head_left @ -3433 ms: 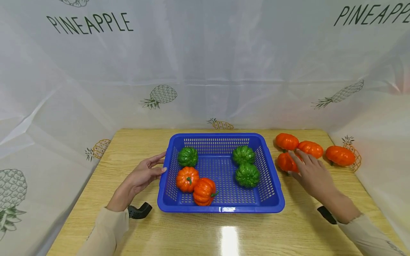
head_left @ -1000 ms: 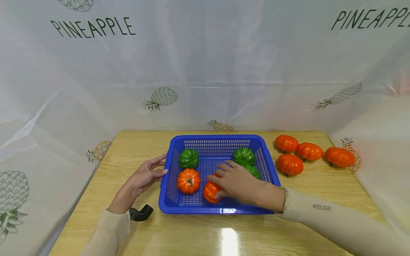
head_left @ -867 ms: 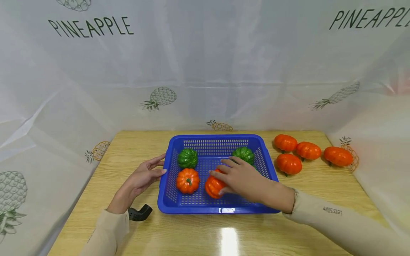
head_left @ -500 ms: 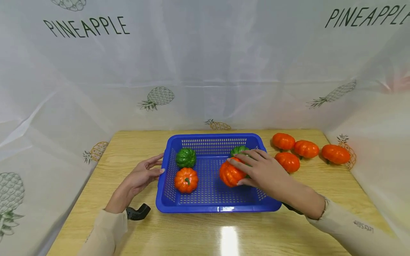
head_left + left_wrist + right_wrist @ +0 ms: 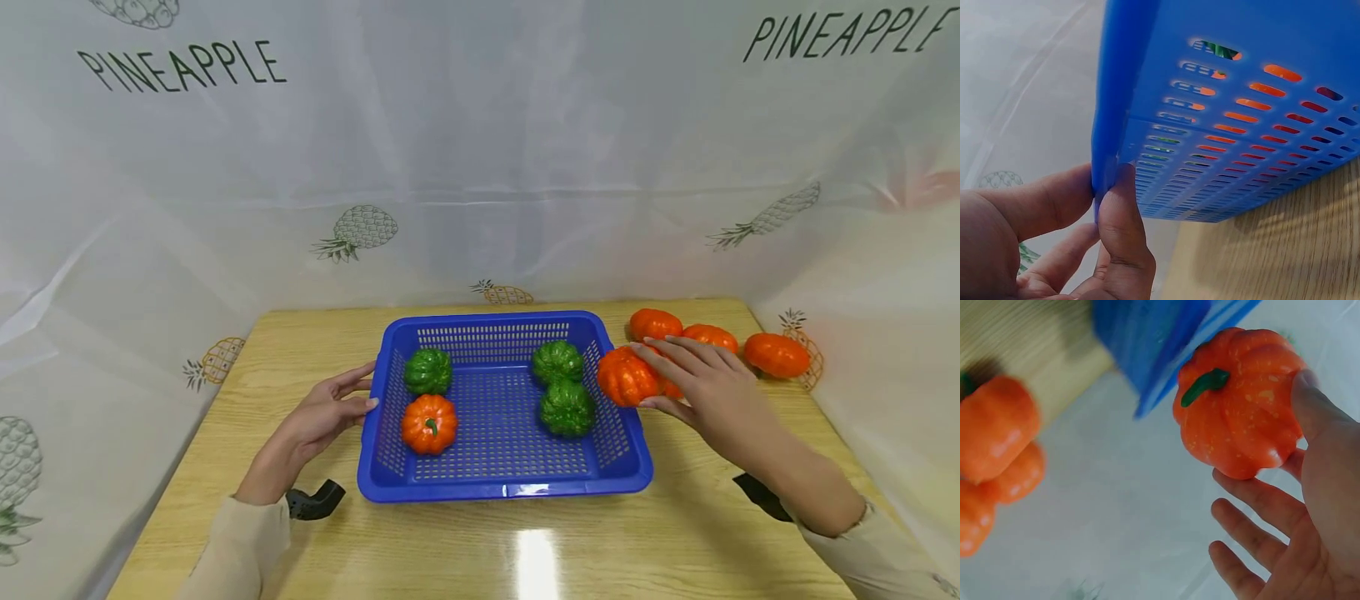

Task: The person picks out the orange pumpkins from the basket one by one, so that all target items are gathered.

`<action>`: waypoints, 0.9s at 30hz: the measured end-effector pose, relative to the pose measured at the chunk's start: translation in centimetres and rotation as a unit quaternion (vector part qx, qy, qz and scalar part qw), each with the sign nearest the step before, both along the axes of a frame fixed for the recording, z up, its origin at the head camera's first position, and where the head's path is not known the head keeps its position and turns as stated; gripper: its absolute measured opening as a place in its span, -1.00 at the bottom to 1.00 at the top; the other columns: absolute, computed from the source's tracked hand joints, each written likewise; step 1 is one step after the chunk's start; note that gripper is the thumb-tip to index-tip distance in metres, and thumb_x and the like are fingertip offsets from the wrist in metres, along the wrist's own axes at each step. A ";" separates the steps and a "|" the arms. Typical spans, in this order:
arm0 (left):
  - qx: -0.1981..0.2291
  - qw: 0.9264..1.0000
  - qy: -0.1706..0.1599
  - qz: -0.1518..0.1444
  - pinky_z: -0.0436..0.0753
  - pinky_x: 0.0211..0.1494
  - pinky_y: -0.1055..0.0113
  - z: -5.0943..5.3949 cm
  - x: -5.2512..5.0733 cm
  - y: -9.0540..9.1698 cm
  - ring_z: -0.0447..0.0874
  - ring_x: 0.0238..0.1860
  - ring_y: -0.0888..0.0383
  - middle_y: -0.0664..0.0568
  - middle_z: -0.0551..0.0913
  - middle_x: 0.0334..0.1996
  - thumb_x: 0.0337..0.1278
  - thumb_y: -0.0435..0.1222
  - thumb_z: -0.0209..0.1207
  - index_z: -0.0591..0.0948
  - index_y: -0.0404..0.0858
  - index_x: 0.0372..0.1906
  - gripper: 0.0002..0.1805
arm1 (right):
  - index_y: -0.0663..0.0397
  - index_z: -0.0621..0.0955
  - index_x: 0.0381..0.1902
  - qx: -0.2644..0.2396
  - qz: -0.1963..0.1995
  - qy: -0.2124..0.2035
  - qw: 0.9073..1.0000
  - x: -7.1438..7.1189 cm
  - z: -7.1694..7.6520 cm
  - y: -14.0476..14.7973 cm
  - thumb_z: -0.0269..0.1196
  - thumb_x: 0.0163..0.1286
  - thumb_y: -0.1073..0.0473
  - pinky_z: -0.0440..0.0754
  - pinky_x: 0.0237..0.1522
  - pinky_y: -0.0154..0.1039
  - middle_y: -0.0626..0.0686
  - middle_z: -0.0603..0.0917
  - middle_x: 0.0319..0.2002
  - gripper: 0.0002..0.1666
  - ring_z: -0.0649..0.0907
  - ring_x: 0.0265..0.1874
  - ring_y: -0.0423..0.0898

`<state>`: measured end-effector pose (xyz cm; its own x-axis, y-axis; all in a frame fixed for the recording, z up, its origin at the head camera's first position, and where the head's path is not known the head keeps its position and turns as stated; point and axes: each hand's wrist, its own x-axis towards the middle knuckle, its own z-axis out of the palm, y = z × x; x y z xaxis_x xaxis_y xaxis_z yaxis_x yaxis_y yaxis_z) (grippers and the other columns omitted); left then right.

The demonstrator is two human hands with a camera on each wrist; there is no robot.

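Observation:
An orange toy pumpkin (image 5: 1244,406) with a green stem is pinched between the thumb and fingers of my right hand (image 5: 716,396). In the head view it hangs over the right rim of the blue plastic basket (image 5: 495,490). My left hand (image 5: 318,421) pinches the basket's left rim; the left wrist view has the thumb and fingers on either side of that rim (image 5: 1113,125). Inside the basket, an orange pumpkin (image 5: 429,425) and a green pumpkin (image 5: 428,372) lie at the left. Two more green pumpkins (image 5: 567,408) touch each other at the right.
Several orange pumpkins (image 5: 777,356) lie on the wooden table (image 5: 420,550) right of the basket, one mostly hidden behind the held one and my hand. A white sheet with pineapple prints (image 5: 480,150) hangs behind and at the sides.
My right hand went from the pumpkins on the table into the basket, took hold of an orange pumpkin, and carried it rightward up to the right rim. My left hand stays on the left rim.

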<state>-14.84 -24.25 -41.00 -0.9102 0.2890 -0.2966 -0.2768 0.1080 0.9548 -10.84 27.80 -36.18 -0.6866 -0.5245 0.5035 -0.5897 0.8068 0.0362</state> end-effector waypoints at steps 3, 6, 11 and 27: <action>0.000 1.000 0.001 0.000 0.75 0.01 0.37 0.1 0.1 -0.1 0.73 -0.13 0.24 -0.38 0.30 0.41 0.51 -0.49 0.11 0.07 -0.32 0.71 -0.20 | 0.01 0.58 0.41 -0.003 -0.028 0.002 1.000 0.2 -0.3 1.7 -0.30 0.55 -0.53 0.50 0.15 0.37 0.22 0.68 0.24 -0.03 0.57 0.22 0.31; 0.002 1.000 0.002 -0.001 0.75 -0.01 0.38 0.1 0.1 -0.1 0.74 -0.15 0.24 -0.39 0.31 0.40 0.51 -0.49 0.11 0.07 -0.33 0.71 -0.20 | 0.05 0.58 0.40 0.000 -0.046 0.003 0.999 0.3 -0.7 3.3 -0.32 0.53 -0.54 0.48 0.17 0.38 0.25 0.68 0.23 0.01 0.57 0.22 0.34; 0.003 1.000 0.003 -0.001 0.75 -0.02 0.38 0.0 0.1 -0.1 0.74 -0.15 0.24 -0.39 0.30 0.41 0.51 -0.49 0.12 0.07 -0.32 0.71 -0.20 | 0.02 0.53 0.46 0.001 -0.062 0.006 0.998 0.4 -1.6 5.7 -0.34 0.54 -0.56 0.42 0.28 0.38 0.30 0.66 0.24 0.02 0.56 0.22 0.38; 0.004 1.000 0.003 0.001 0.76 0.00 0.39 -0.1 0.1 -0.1 0.74 -0.14 0.25 -0.40 0.29 0.42 0.51 -0.49 0.11 0.07 -0.32 0.71 -0.20 | 0.00 0.47 0.53 0.000 -0.116 -0.009 0.993 0.5 -4.5 10.8 -0.35 0.46 -0.61 0.33 0.38 0.39 0.36 0.61 0.25 0.10 0.48 0.25 0.36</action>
